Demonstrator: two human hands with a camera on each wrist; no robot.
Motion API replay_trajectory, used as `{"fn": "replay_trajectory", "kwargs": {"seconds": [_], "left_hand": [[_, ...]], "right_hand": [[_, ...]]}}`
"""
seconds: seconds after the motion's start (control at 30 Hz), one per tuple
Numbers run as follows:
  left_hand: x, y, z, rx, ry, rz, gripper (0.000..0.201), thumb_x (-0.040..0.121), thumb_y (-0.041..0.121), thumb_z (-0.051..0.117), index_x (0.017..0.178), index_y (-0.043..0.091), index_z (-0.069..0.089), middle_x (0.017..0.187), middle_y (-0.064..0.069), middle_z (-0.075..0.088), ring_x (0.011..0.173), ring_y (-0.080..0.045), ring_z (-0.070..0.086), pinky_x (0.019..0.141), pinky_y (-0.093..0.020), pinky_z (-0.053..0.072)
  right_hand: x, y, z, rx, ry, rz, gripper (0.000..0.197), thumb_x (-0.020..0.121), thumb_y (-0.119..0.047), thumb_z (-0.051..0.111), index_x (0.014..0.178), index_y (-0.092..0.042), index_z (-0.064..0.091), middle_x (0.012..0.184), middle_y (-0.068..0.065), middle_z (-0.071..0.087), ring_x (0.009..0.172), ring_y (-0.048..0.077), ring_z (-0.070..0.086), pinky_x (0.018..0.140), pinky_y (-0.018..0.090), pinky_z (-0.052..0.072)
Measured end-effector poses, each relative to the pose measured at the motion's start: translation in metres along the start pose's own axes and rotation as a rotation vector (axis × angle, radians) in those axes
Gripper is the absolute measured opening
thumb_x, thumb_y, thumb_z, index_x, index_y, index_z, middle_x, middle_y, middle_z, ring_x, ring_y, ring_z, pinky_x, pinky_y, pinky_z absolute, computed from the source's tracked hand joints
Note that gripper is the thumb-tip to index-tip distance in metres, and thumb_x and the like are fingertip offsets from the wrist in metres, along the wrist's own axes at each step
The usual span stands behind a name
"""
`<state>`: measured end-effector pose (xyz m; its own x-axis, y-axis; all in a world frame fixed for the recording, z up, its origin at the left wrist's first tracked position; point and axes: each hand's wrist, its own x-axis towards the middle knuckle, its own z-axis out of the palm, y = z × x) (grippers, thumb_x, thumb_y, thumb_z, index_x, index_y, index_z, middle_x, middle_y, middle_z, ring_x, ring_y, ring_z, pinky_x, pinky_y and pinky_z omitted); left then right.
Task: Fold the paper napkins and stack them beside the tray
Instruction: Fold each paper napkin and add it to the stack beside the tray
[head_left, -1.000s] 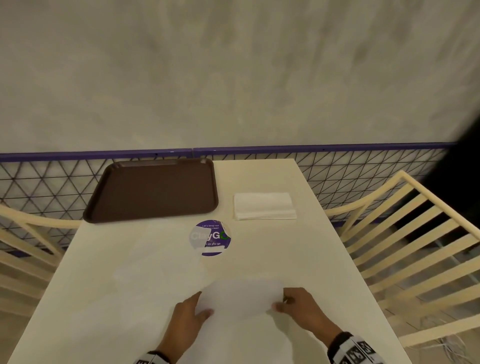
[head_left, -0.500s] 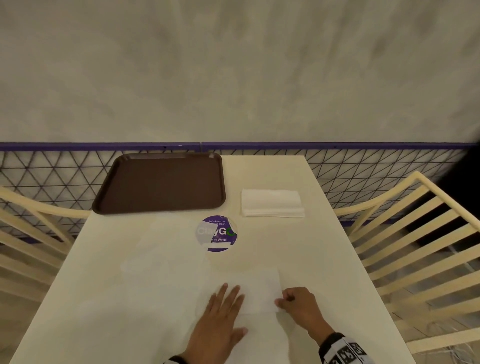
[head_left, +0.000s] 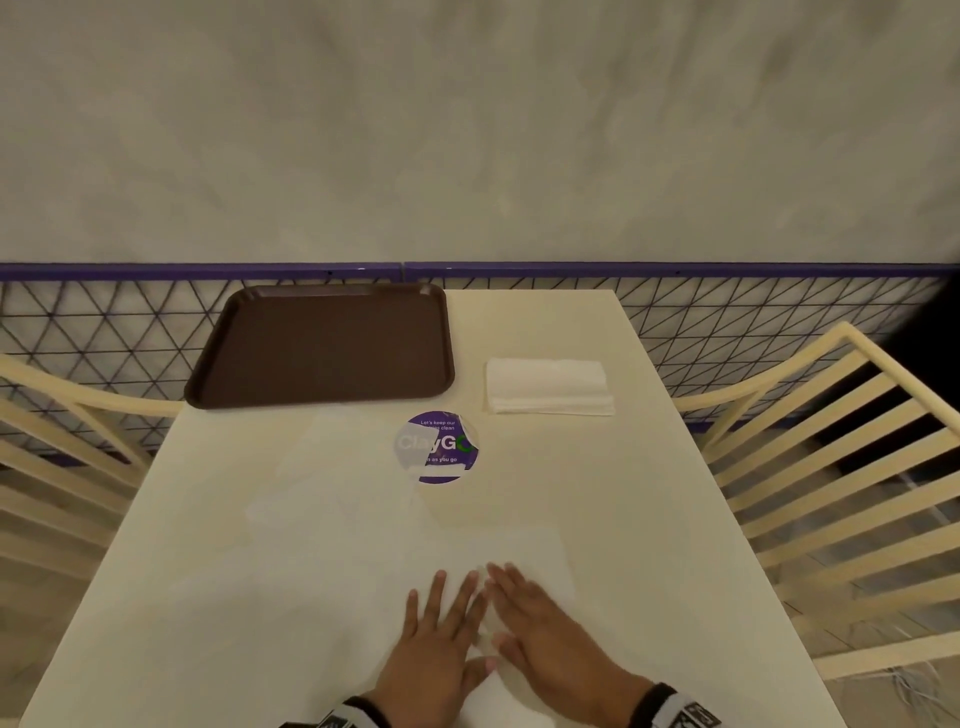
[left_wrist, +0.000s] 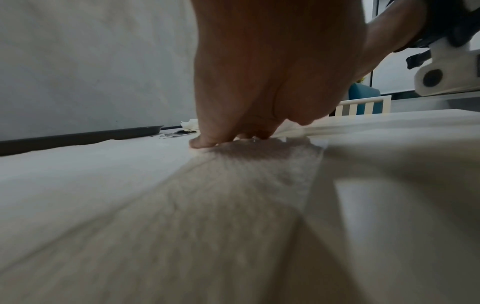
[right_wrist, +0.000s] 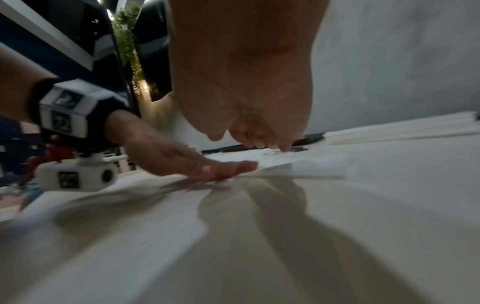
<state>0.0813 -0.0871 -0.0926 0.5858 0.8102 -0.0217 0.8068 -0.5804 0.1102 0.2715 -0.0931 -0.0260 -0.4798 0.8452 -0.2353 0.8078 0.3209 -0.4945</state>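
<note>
A white paper napkin (head_left: 524, 558) lies folded over on the cream table (head_left: 649, 519) near its front edge. My left hand (head_left: 441, 629) lies flat on it with straight, spread fingers. My right hand (head_left: 540, 618) lies flat just to the right, fingers straight, pressing the same napkin (right_wrist: 306, 168). The right wrist view shows my left hand (right_wrist: 197, 164) palm down on the paper. A stack of folded napkins (head_left: 548, 387) sits to the right of the brown tray (head_left: 322, 345). More unfolded napkins (head_left: 332, 483) lie faintly left of centre.
A round purple sticker (head_left: 436, 447) is on the table between tray and hands. Cream slatted chairs stand at the right (head_left: 841, 467) and left (head_left: 57, 447). A purple-topped wire mesh fence (head_left: 727, 306) runs behind the table.
The napkin's raised half has been laid down. My left hand flattened on it first; my right hand then let go of the edge and now presses flat beside the left.
</note>
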Motion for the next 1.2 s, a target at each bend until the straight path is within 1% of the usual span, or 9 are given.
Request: {"fn": "replay_trajectory", "kwargs": {"seconds": [0.07, 0.27, 0.47, 0.6, 0.77, 0.83, 0.97, 1.07, 1.2], "left_hand": [[-0.001, 0.000, -0.002, 0.022, 0.013, 0.000, 0.069, 0.095, 0.056, 0.007, 0.149, 0.013, 0.003, 0.158, -0.003, -0.001, 0.144, -0.031, -0.007, 0.111, -0.046, -0.002], [-0.030, -0.022, -0.016, 0.024, -0.010, 0.012, 0.063, 0.097, 0.049, 0.018, 0.149, 0.014, 0.013, 0.153, -0.004, 0.022, 0.145, -0.020, -0.004, 0.111, -0.042, 0.007], [-0.048, -0.035, -0.035, 0.020, -0.100, -0.048, 0.066, 0.099, 0.044, 0.009, 0.119, 0.014, 0.064, 0.129, 0.003, 0.059, 0.129, -0.017, 0.035, 0.112, -0.036, 0.005], [-0.037, -0.030, -0.035, 0.064, 0.006, -0.057, 0.070, 0.099, 0.040, 0.007, 0.097, 0.019, 0.074, 0.117, 0.005, 0.067, 0.117, -0.024, 0.058, 0.107, -0.040, 0.015], [0.018, -0.033, -0.073, -0.043, 0.008, -0.118, 0.023, 0.057, 0.043, 0.079, 0.048, 0.026, 0.066, 0.081, 0.011, 0.072, 0.082, -0.014, 0.069, 0.082, -0.029, 0.043], [0.049, -0.036, -0.082, -0.117, -0.017, -0.108, 0.044, 0.031, 0.041, 0.093, 0.065, 0.028, 0.068, 0.094, 0.010, 0.069, 0.088, -0.013, 0.067, 0.074, -0.018, 0.050], [0.097, -0.033, -0.089, -0.209, -0.306, -0.187, 0.083, 0.069, 0.027, 0.079, 0.138, 0.016, 0.035, 0.142, -0.002, 0.032, 0.128, -0.023, 0.035, 0.101, -0.034, 0.037], [0.112, -0.028, -0.092, -0.055, -0.415, -0.224, 0.088, 0.068, 0.033, 0.080, 0.135, 0.011, 0.029, 0.130, -0.006, 0.043, 0.116, -0.025, 0.045, 0.098, -0.037, 0.037], [0.114, -0.032, -0.091, 0.027, -0.484, -0.169, 0.074, 0.074, 0.042, 0.072, 0.135, 0.018, 0.038, 0.135, -0.002, 0.048, 0.124, -0.023, 0.040, 0.103, -0.037, 0.026]], "right_hand": [[0.001, 0.001, 0.023, -0.173, -0.030, 0.014, 0.066, 0.094, -0.060, 0.009, 0.138, -0.028, -0.029, 0.149, -0.010, -0.028, 0.144, 0.016, -0.011, 0.118, 0.033, 0.000], [-0.009, 0.008, 0.028, -0.187, -0.104, 0.222, 0.060, 0.097, -0.052, 0.010, 0.143, -0.017, 0.028, 0.137, -0.008, 0.052, 0.123, 0.006, 0.050, 0.110, 0.029, 0.005], [-0.037, 0.028, 0.008, -0.249, -0.085, 0.327, 0.060, 0.100, -0.044, 0.007, 0.121, -0.028, 0.060, 0.133, -0.020, 0.041, 0.118, 0.002, 0.054, 0.094, 0.024, 0.046], [-0.050, 0.043, 0.007, -0.317, -0.161, 0.371, 0.053, 0.100, -0.042, 0.007, 0.127, -0.025, 0.049, 0.134, -0.016, 0.043, 0.141, 0.009, 0.014, 0.111, 0.028, 0.004], [-0.042, 0.036, -0.006, -0.384, -0.051, 0.383, 0.069, 0.100, -0.029, 0.004, 0.103, -0.029, 0.072, 0.119, -0.015, 0.062, 0.100, 0.004, 0.066, 0.084, 0.024, 0.052], [-0.039, 0.030, -0.021, -0.347, -0.016, 0.319, 0.050, 0.097, -0.019, 0.018, 0.123, -0.018, 0.061, 0.139, -0.007, 0.042, 0.118, 0.012, 0.057, 0.092, 0.029, 0.049], [-0.028, 0.033, -0.048, -0.131, -0.169, 0.314, 0.045, 0.099, -0.022, 0.032, 0.144, -0.021, 0.031, 0.154, -0.002, 0.024, 0.138, 0.019, 0.030, 0.112, 0.029, 0.022], [-0.014, 0.037, -0.066, -0.026, -0.009, 0.387, 0.045, 0.095, -0.024, 0.044, 0.140, -0.025, 0.038, 0.142, -0.003, 0.045, 0.130, 0.016, 0.041, 0.108, 0.027, 0.028], [0.006, 0.037, -0.079, -0.091, 0.095, 0.318, 0.063, 0.089, -0.020, 0.055, 0.144, -0.026, 0.025, 0.147, -0.003, 0.030, 0.137, 0.018, 0.024, 0.109, 0.031, 0.024]]}}
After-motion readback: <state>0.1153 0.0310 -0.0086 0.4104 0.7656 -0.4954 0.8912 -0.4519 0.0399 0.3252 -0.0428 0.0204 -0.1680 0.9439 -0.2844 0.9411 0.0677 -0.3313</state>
